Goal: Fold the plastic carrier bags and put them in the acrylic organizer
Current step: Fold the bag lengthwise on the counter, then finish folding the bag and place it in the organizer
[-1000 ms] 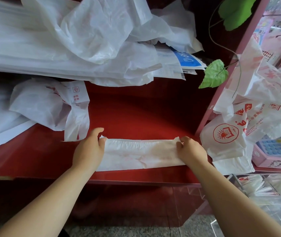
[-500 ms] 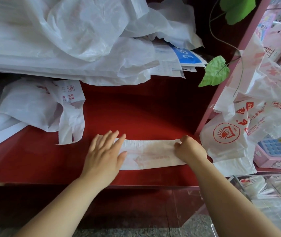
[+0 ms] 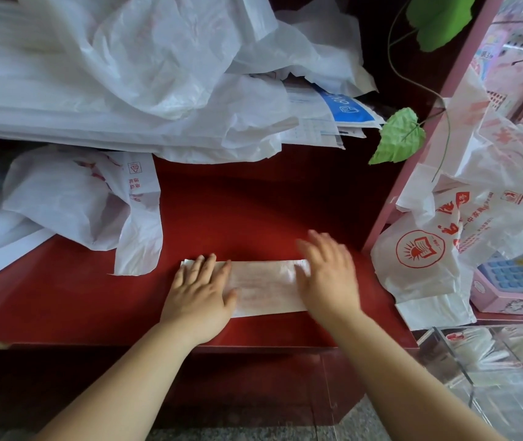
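Left hand (image 3: pixel 201 292) and right hand (image 3: pixel 327 278) press flat, fingers straight, on the folded carrier bag (image 3: pixel 263 288) lying on the red table (image 3: pixel 254 211); such thin film seems light, soft and slippery, so pinching its short ends looks safest.

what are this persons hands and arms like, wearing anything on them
Two bare hands, no gloves. The left hand shows no ring, and its wrist no watch or bracelet. The right hand is motion-blurred, so small jewellery cannot be ruled out there. The left forearm and right forearm are uncovered to the frame edge, with no sleeve in view.
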`<state>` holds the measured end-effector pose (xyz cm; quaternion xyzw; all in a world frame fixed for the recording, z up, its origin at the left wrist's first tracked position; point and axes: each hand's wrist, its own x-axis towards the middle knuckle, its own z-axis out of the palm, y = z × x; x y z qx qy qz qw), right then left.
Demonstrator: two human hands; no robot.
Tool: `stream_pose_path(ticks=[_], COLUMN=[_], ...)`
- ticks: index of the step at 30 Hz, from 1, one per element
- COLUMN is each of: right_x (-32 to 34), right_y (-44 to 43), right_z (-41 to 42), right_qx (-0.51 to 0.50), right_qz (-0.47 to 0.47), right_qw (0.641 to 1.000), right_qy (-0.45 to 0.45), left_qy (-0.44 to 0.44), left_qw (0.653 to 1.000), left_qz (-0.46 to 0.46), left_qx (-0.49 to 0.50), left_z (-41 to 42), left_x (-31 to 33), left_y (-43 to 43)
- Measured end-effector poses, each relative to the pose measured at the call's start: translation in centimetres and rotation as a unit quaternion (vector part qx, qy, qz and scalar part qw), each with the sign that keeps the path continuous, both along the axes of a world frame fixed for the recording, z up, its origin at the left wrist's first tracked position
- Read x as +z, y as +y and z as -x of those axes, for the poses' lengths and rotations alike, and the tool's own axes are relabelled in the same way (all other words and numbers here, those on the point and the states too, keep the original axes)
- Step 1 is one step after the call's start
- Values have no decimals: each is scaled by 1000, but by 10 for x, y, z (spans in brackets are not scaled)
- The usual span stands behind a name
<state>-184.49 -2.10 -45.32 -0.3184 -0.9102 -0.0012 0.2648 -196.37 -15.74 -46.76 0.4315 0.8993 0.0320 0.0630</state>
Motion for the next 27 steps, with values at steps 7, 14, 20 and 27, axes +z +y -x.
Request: stream_pose_path(ticks=[7,14,20,27], right_x=[-16,-10,-11,-8], right_y=[-26,11,-12,-23], right_z=[18,-15,-44,-46], right_qx=[122,30,69,99], right_qz=[159,169,-22,16], right_qw=[948,957,997,988], right_qy=[-247,-234,-27,-120], left_qy=[-3,-10,-108,18], left_qw=[1000,1000,986,989], left_qz=[5,-9,-124,-83], left_qx=[5,3,11,-122], left_z=[-1,1,2,3], left_x=[0,-1,6,-2], left_y=[1,-1,-12,-80])
